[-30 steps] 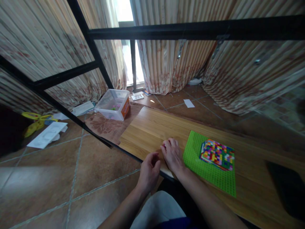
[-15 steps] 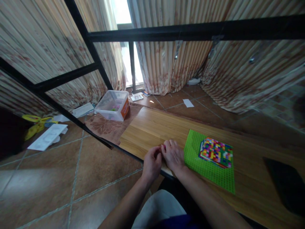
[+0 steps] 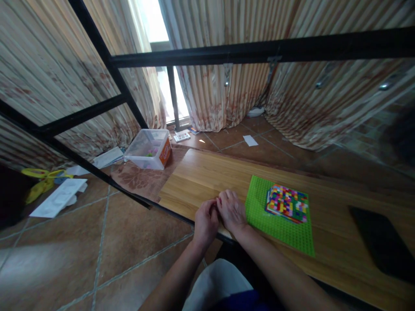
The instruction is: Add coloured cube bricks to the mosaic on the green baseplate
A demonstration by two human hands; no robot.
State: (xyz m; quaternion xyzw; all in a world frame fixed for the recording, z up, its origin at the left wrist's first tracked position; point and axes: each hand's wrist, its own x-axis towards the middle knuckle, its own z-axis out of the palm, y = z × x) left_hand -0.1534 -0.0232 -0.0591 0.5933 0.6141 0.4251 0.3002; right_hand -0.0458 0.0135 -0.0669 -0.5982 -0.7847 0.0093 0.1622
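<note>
My left hand [image 3: 206, 219] and my right hand [image 3: 231, 211] meet fingertip to fingertip above the near edge of the wooden table [image 3: 191, 181]. Both are closed, with fingers curled and pressed together. A tiny speck of pink or red shows between the fingertips, but what they hold is mostly hidden. Just right of my right hand lies a green studded baseplate [image 3: 279, 235]. On it sits a layered block of many-coloured toy bricks [image 3: 287, 203], roughly rectangular.
A dark flat panel [image 3: 381, 242] lies at the table's right. Beyond the left end, a clear plastic box [image 3: 145, 149] with an orange label holds a few small pieces. Black metal bars [image 3: 194, 58] cross ahead. White packaging [image 3: 60, 198] and a yellow bag [image 3: 40, 183] lie on the tiled floor.
The view has shifted slightly, so the baseplate and table appear a little further left. My hands stay together at the fingertips; the pink speck between them is less visible.
</note>
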